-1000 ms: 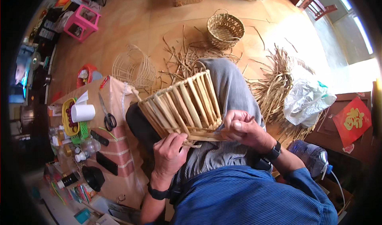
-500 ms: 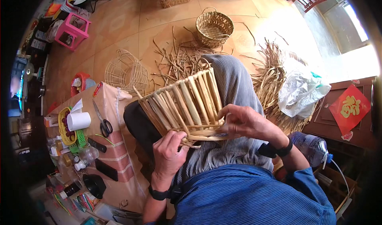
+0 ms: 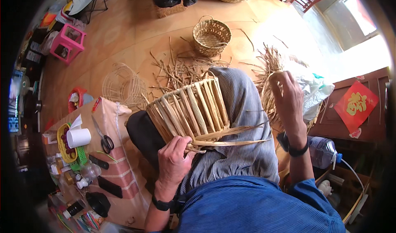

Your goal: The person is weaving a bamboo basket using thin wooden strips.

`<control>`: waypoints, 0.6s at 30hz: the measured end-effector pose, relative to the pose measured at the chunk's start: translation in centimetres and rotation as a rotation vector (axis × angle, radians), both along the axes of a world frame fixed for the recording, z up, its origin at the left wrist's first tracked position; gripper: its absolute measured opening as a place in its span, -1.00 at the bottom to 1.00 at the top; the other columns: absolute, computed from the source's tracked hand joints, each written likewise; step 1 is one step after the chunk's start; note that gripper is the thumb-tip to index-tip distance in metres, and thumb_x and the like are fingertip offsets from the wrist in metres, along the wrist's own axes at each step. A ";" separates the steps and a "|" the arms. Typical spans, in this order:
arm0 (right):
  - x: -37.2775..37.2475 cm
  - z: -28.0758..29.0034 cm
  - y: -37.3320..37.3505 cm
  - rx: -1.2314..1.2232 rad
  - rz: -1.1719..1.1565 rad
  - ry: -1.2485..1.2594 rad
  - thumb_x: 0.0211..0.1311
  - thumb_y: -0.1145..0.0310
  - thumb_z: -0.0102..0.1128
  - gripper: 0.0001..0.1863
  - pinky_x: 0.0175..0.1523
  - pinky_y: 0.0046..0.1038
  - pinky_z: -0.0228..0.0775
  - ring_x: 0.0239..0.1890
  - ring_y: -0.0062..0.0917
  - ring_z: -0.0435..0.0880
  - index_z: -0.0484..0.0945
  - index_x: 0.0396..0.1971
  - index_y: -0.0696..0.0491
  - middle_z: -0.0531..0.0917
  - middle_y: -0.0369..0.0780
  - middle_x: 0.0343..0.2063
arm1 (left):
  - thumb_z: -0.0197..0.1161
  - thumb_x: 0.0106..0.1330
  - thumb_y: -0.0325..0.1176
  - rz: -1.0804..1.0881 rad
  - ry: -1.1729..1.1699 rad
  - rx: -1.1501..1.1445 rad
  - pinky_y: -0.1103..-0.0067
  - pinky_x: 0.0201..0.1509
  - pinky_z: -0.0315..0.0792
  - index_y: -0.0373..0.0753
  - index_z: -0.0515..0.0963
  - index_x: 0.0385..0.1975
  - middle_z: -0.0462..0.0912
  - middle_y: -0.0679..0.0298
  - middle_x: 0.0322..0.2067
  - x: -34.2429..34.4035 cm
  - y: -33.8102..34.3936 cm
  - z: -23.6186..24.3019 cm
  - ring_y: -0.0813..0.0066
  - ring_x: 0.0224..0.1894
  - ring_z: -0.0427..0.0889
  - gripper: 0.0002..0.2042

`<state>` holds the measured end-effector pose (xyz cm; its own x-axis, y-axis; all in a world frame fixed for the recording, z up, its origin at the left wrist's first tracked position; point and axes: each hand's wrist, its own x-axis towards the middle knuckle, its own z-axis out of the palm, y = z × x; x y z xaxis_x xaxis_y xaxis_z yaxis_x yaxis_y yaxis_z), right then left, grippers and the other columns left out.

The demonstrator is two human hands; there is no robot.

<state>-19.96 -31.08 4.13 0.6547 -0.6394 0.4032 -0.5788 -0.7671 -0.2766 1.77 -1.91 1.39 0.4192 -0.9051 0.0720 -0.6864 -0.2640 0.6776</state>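
A partly woven basket (image 3: 187, 107) lies tilted across my knees, its thick dried stalks standing side by side. At its lower corner my left hand (image 3: 176, 156) is closed, thumb and fingers pinching the edge and the strand ends there. Two flat dried strands (image 3: 243, 142) run out loose to the right from that edge over my striped trouser leg. My right hand (image 3: 287, 99) is raised away from the basket, in front of the bundle of dried strands (image 3: 270, 62). Its fingers are bent and apart, with nothing visible in them.
Loose stalks (image 3: 181, 70) lie on the floor beyond my knees, beside a finished handled basket (image 3: 212, 37) and a wire frame (image 3: 123, 84). A table at left holds scissors (image 3: 108, 143), a paper roll (image 3: 79, 138) and bottles. A plastic bag (image 3: 317, 95) and water jug (image 3: 322, 152) stand right.
My right hand has let go of the strands at the basket's edge and risen up and right. Two strands now stick out free. My left hand keeps its hold.
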 end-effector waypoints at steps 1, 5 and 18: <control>0.5 0.4 1.1 0.115 0.150 -0.040 0.48 0.33 0.40 -0.78 -0.05 -0.16 0.61 -0.19 -0.17 0.75 0.61 -0.05 0.11 0.73 -0.14 -0.25 | 0.69 0.05 -0.51 -0.015 -0.024 0.019 0.26 -0.09 0.66 -0.28 0.65 -0.12 0.74 0.12 -0.28 0.0 -0.2 0.3 0.02 -0.21 0.79 -0.60; 4.0 -1.4 7.5 0.549 0.560 0.112 0.46 0.29 0.44 -0.76 -0.17 -0.12 0.65 -0.28 -0.11 0.79 0.60 -0.09 0.08 0.75 -0.12 -0.32 | 0.70 0.07 -0.46 -0.059 -0.096 0.017 0.24 0.00 0.64 -0.28 0.69 -0.03 0.78 0.11 -0.23 1.2 -0.7 2.0 -0.01 -0.18 0.77 -0.55; 2.4 -3.6 7.3 0.650 0.750 -0.070 0.48 0.32 0.37 -0.85 -0.38 -0.23 0.59 -0.48 -0.23 0.76 0.63 -0.16 0.06 0.71 -0.18 -0.49 | 0.48 0.36 -0.51 0.131 -0.122 0.004 0.31 0.01 0.64 -0.23 0.73 0.02 0.83 0.18 -0.19 1.3 -0.5 4.8 0.14 -0.14 0.80 -0.75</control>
<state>-17.58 -23.79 0.53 0.9681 -0.1800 0.1741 0.0274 -0.6148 -0.7882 3.07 -2.37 6.15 0.5217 -0.8438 0.1258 -0.7232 -0.3593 0.5898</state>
